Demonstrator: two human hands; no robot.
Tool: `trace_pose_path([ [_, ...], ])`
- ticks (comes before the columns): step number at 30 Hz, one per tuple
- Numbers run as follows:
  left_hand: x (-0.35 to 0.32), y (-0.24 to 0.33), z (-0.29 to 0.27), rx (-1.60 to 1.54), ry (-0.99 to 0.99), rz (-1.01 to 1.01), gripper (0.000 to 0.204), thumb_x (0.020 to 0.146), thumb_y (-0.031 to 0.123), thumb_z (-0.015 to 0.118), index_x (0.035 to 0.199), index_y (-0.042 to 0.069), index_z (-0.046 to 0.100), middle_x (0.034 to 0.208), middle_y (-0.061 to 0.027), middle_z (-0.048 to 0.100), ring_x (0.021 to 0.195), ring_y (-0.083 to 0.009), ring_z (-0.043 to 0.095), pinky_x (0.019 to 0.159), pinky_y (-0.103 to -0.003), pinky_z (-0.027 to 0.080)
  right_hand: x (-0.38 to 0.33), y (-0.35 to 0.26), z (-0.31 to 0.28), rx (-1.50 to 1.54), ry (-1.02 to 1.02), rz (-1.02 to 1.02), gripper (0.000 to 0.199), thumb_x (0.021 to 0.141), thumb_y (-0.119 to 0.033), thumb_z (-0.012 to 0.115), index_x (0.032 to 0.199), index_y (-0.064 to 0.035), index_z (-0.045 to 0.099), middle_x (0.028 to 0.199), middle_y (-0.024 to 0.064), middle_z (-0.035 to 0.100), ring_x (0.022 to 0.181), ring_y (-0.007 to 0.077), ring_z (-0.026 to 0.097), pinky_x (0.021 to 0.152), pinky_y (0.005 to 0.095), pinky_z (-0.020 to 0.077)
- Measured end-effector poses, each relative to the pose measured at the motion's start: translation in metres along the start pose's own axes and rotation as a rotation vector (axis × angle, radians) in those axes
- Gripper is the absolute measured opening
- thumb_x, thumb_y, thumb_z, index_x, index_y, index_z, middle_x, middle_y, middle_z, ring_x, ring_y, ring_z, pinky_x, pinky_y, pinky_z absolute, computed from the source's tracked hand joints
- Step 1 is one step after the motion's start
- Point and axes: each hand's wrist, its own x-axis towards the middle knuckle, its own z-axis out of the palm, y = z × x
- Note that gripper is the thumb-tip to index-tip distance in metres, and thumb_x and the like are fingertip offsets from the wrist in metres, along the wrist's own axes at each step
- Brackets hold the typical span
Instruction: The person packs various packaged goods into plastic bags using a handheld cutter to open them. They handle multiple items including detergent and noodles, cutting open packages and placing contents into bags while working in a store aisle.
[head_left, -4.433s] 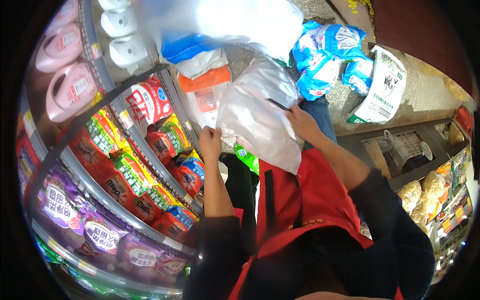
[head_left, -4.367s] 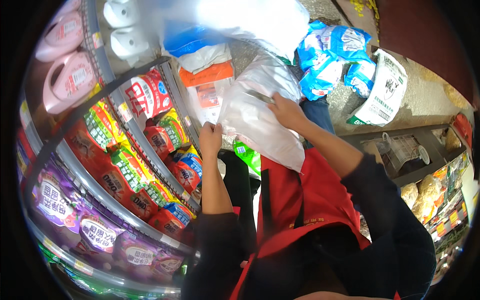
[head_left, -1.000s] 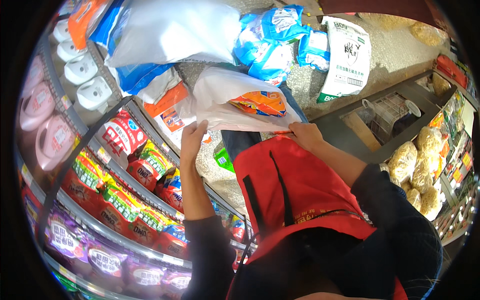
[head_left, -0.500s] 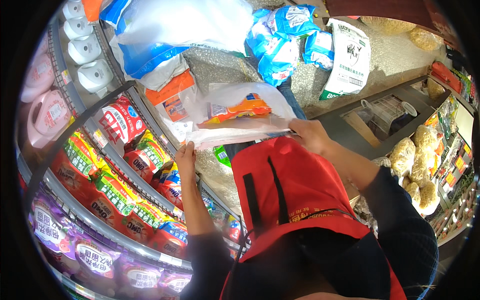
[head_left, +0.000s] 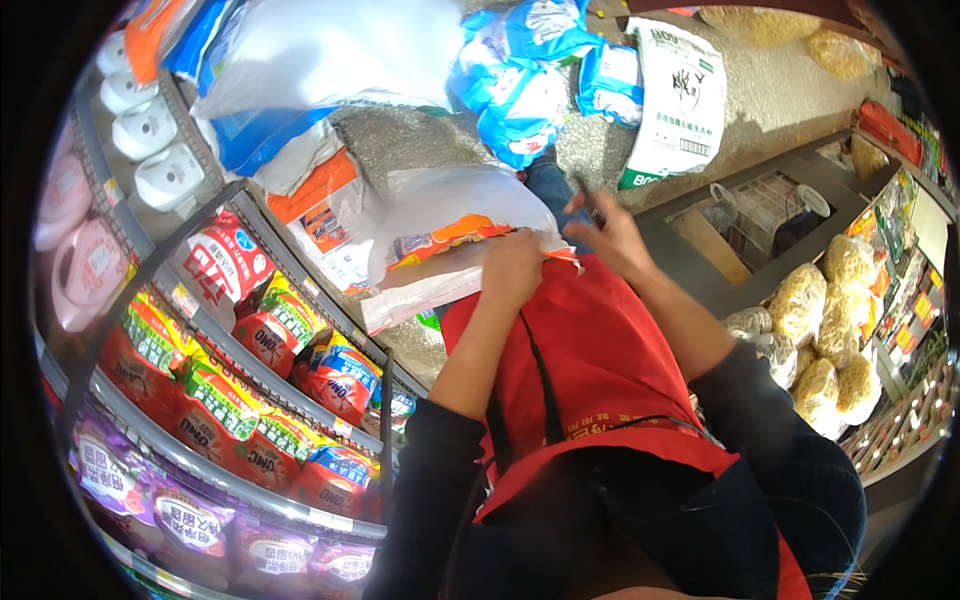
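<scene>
left hand point(head_left: 513, 268): angled inward, fingers pinching the white bag point(head_left: 420, 297)
right hand point(head_left: 614, 240): raised, curled round a dark tool point(head_left: 586, 196)

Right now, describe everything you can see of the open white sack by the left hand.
The white sack looks like thin, crinkled, slightly translucent plastic. It gapes open on the side nearest the person, showing orange packaging inside, with a pale flap along the near edge. It lies just beyond the red apron. The left hand is at its near edge; its underside is hidden.
</scene>
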Motion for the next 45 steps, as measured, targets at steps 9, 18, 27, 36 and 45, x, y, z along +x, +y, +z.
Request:
trace_pose_path([
  [9,0.015,-0.001,-0.025,0.168,0.269,0.212,0.018,0.071,0.015,0.066,0.086,0.006,0.061,0.083,-0.0050,0.059,0.073,-0.0243,0.058,0.060,-0.036,0.045,0.073,-0.022,-0.045,-0.712,-0.514,-0.194,0.019,0.087,-0.022,0.047,0.091,-0.0065,0.056,0.075,0.0148,0.062,0.075,0.0326,0.061,0.063,0.0421,0.0462],
  [18,0.039,-0.002,-0.037,0.318,0.241,0.332,0.011,0.069,0.016,0.065,0.067,0.009,0.056,0.071,-0.0035,0.052,0.068,-0.0212,0.056,0.057,-0.035,0.044,0.144,-0.038,-0.012,-1.241,-0.976,-0.568,0.016,0.070,-0.023,0.059,0.073,-0.0094,0.068,0.077,0.0093,0.065,0.075,0.0280,0.063,0.059,0.0411,0.0488],
  [27,0.061,-0.010,-0.092,0.386,0.450,0.255,0.004,0.070,0.010,0.061,0.069,0.010,0.057,0.072,-0.0054,0.054,0.066,-0.0255,0.054,0.059,-0.039,0.043,0.114,0.039,-0.167,-0.598,-0.384,-0.080,0.036,0.086,-0.040,0.051,0.092,-0.0052,0.059,0.076,0.0131,0.061,0.071,0.0307,0.059,0.063,0.0399,0.0467],
  [36,0.043,-0.217,-0.090,-0.313,0.901,-0.405,0.031,0.088,0.017,0.051,0.113,-0.001,0.052,0.106,-0.0131,0.055,0.095,-0.0215,0.051,0.084,-0.032,0.040,0.143,0.178,0.006,-0.380,0.103,0.526,0.045,0.079,-0.044,0.060,0.083,0.0001,0.055,0.067,0.0135,0.058,0.060,0.0279,0.057,0.056,0.0404,0.0422],
  [45,0.058,-0.478,0.176,-1.336,0.490,-0.786,0.046,0.092,0.026,0.048,0.132,0.006,0.038,0.129,-0.0045,0.046,0.119,-0.0183,0.041,0.096,-0.039,0.032,0.177,0.347,0.209,0.278,0.539,0.545,0.029,0.093,-0.025,0.044,0.109,-0.0046,0.059,0.079,0.0026,0.060,0.062,0.0091,0.049,0.055,0.0250,0.0406],
])
